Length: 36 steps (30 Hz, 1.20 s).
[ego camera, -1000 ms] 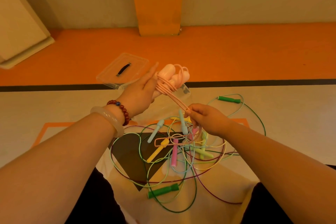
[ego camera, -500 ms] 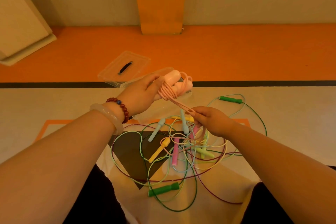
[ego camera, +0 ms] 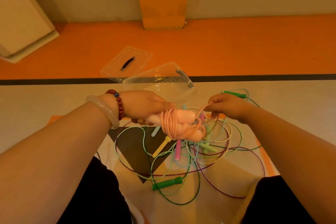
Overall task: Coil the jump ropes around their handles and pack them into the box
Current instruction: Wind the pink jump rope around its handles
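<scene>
The floor (ego camera: 54, 107) carries a tangle of loose ropes (ego camera: 190, 156) in green, purple, yellow and pink, spread between the person's knees. Beyond it stand the clear box (ego camera: 183, 88), open, and its lid (ego camera: 127, 62) lying just behind, touching it. The left hand (ego camera: 145, 107) is closed around the two pink handles (ego camera: 183, 117), which have pink rope (ego camera: 170, 123) coiled around them, held above the tangle. The right hand (ego camera: 227, 105) pinches the free end of that rope.
</scene>
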Tool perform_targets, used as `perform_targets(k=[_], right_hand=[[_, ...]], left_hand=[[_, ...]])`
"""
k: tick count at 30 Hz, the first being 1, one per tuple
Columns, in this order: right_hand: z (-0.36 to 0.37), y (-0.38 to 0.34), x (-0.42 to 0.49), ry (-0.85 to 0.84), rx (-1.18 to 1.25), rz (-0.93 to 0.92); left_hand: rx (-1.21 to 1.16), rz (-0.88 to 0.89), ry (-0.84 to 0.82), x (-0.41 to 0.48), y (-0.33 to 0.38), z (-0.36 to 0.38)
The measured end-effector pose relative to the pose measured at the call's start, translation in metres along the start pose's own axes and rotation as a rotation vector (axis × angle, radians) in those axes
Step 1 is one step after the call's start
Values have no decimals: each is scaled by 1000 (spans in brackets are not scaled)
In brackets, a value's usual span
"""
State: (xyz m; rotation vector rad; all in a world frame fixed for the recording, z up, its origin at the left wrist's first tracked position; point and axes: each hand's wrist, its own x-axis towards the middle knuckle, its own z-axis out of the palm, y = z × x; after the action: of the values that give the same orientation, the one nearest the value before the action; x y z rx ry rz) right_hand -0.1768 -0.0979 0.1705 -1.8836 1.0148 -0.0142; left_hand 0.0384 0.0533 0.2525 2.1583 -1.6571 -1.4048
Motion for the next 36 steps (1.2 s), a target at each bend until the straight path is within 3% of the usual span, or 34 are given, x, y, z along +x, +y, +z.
perform_targets(k=[2, 6, 11, 13, 18, 21, 27, 29, 31, 34, 36], right_hand=[[-4, -9, 1, 51, 34, 15], [-5, -21, 0, 39, 6, 120], [-7, -35, -2, -51, 424, 114], [-9, -45, -4, -32, 452, 23], [0, -68, -12, 74, 230, -233], [7, -79, -20, 90, 76, -315], [23, -96, -33, 23, -708, -471], [24, -99, -34, 12, -820, -462], [25, -99, -35, 48, -652, -432], [34, -96, -40, 164, -114, -382], [46, -95, -41, 139, 160, -350]], left_hand=[[71, 33, -98, 2, 8, 7], [227, 76, -73, 13, 14, 26], [331, 48, -75, 24, 11, 42], [364, 39, -58, 26, 12, 45], [299, -23, 47, 36, 6, 41], [198, -135, 207, 40, -2, 31], [162, -158, 545, 45, -20, 13], [92, -166, 647, 44, -24, 8], [19, -168, 727, 43, -25, 3], [-146, -168, 819, 37, -20, 0], [-209, -139, 804, 37, -16, 2]])
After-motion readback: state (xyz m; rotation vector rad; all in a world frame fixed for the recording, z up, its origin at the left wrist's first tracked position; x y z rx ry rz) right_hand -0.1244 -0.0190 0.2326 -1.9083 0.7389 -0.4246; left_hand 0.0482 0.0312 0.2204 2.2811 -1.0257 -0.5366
